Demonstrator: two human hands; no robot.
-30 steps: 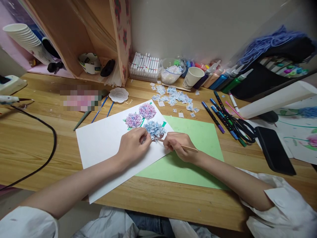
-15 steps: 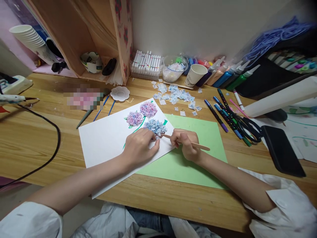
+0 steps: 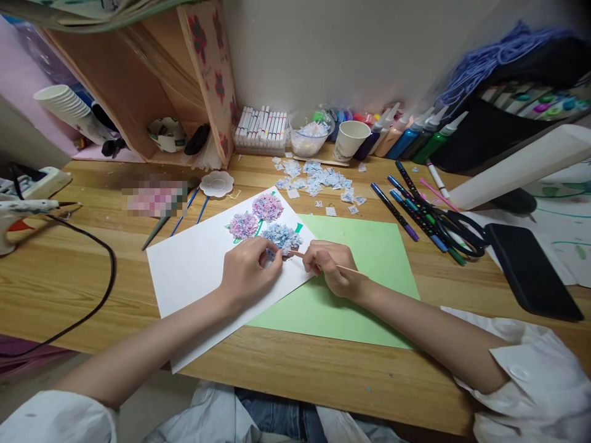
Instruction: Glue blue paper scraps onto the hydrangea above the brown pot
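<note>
Compared with half a second ago, the left hand (image 3: 247,267) has drawn its thumb and forefinger in by the lower left of the blue flower (image 3: 282,235); its fingers are curled with the tips close together, and honestly I can't tell if there's a scrap between them. Right hand (image 3: 335,267) has a firm pinch on the stick (image 3: 353,271), which has rolled from flat-on to almost edge-on, tip right at the flower's lower edge. View's swung a bit too, so more of the glue gun (image 3: 28,206) shows, well left of the left hand. The flower sits between both hands, on the white sheet (image 3: 194,271), with two pink flowers (image 3: 268,207) just beyond it. Roomiest spots are the plain white paper left of the left hand and the strip of wood nearer the person than the hands; the sheet's near corner comes about to the front edge. The green sheet (image 3: 369,246) is partly under the white one and runs beneath the right hand. Pens (image 3: 394,211), scissors (image 3: 446,218) and phone (image 3: 533,271) crowd the right hand's outer side. Past both hands are loose scraps (image 3: 318,175), then a cup (image 3: 351,138) and tub (image 3: 307,138). Desk (image 3: 323,375) is wood-grained, pushed up near a grey wall (image 3: 323,49).
</note>
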